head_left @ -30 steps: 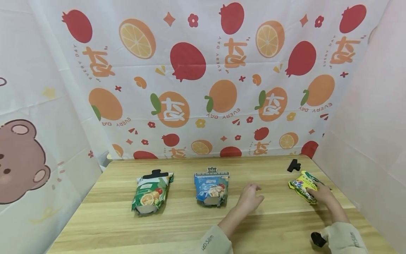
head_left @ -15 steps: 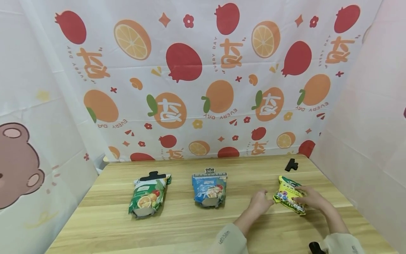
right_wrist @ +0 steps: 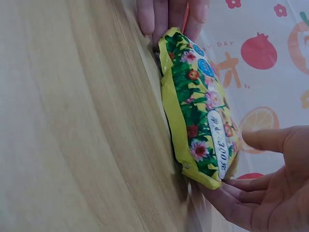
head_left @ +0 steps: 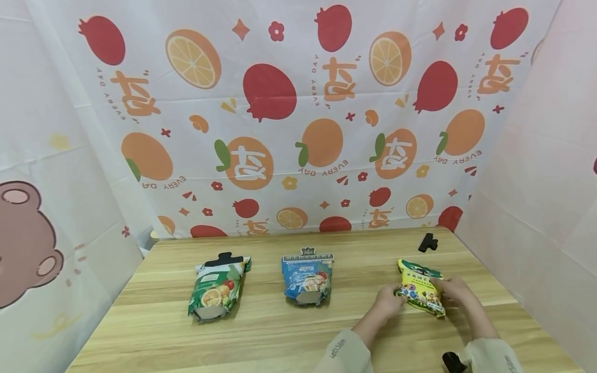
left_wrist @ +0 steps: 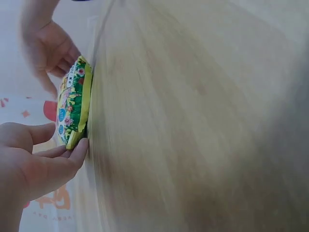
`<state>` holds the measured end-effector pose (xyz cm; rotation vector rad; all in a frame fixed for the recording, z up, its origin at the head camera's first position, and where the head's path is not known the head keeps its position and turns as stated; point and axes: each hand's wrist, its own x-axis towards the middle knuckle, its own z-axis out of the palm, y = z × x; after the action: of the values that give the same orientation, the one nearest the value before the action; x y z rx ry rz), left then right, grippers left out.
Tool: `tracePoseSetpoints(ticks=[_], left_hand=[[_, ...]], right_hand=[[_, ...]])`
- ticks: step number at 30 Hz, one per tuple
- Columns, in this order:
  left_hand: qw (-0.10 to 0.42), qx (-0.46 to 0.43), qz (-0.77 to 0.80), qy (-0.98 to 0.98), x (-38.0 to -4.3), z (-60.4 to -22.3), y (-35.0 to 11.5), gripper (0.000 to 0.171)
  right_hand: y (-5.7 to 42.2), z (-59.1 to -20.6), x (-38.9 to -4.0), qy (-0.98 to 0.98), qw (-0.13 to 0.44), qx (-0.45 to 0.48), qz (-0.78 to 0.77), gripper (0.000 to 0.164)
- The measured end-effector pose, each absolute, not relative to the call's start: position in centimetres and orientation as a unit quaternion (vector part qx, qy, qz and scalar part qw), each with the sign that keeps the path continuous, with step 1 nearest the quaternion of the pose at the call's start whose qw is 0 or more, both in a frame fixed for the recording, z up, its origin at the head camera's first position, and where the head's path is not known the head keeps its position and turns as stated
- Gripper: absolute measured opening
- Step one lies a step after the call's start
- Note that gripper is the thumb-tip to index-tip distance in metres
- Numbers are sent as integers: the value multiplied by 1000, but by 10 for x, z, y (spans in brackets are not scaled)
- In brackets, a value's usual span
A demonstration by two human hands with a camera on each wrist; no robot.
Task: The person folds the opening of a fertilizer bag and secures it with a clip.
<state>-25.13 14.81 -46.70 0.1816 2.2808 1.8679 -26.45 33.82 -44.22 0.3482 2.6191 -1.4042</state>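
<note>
A yellow and green flower-printed bag (head_left: 420,289) lies at the right of the table, tilted slightly in the head view. My left hand (head_left: 389,301) holds its left end, fingers beneath the edge and thumb above, as the left wrist view shows of the bag (left_wrist: 72,104). At the other end my right hand (head_left: 454,291) grips the bag (right_wrist: 198,106), fingertips tucked under its lower edge and thumb at its upper side. Behind the bag lies a black clip (head_left: 427,242), apart from both hands.
A green fruit-printed bag (head_left: 216,292) with a black clip (head_left: 225,259) across its top lies at left. Mid-table is a blue bag (head_left: 308,282) with a ruler-marked clip (head_left: 308,256). Printed curtains (head_left: 298,129) stand behind and beside the wooden table (head_left: 261,342).
The yellow bag has come left, away from the black clip, and turned. My left hand has moved right to its left end; my right hand has moved left with it.
</note>
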Motion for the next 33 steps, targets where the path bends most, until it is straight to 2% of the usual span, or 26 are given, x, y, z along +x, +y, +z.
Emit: tracePoseSetpoints(ticks=[2,6,7,10,13,21,28,30,33], left_hand=[[104,50,650,751,-250,-467,147,33],[113,31,667,736,-246,-463,145,33],[113,28,669,734,-246,-463,145,33],[111,23,675,729,-245,-461,145,36],[99,19,674,732,-244,-460,146,37],[32,9,630,776,-244,-461,145,36],[34,3,634,773,-251,-461,139,42],[41,5,641,766,-252,-461,138,44],[47,7,651,757,-254,-461,136,47]], right_hand=[[339,-446,-267,861,89,123,-486,31],[341,-452,-271,847,99,121,-507,26],[342,-453,-271,845,103,115,-512,30],[343,-453,-272,837,114,96,-527,63],[341,-451,-271,830,113,89,-539,73],[331,-451,-268,792,52,85,-602,40],[322,-444,-269,794,47,39,-606,67],[321,-442,-269,794,45,28,-605,68],[319,-442,-267,794,39,16,-606,60]])
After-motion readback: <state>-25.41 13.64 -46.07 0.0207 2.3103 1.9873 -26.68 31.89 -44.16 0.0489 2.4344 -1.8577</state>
